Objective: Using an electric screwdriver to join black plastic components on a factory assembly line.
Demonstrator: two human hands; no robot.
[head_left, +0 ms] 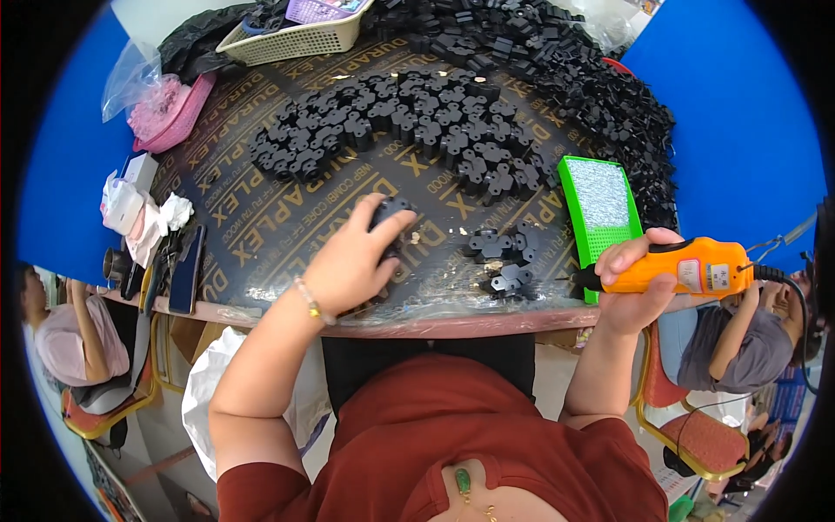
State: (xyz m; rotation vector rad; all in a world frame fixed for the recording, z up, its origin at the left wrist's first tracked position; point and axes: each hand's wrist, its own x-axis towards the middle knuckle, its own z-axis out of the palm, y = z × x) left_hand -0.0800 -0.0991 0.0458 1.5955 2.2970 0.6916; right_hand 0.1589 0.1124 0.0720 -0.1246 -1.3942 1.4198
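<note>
My left hand (358, 261) is closed round a black plastic part (393, 209) over the middle of the table; the fingers hide most of it. In my right hand (639, 283) lies an orange electric screwdriver (683, 268), its dark tip pointing left and its cord leaving to the right. Between the hands, near the front edge, sit a few black plastic parts (511, 280). Just behind the screwdriver tip stands a green tray (600, 237) filled with small silvery pieces, too small to make out. Farther back, many lobed black parts (409, 117) stand close together in an arc.
Loose black pieces (600, 104) are heaped at the back right. A cream basket (296, 42) and a pink basket (178, 117) stand at the back left. Near the left edge lie a phone (187, 270) and crumpled tissue (143, 213). Blue partitions flank the table; other people sit beyond.
</note>
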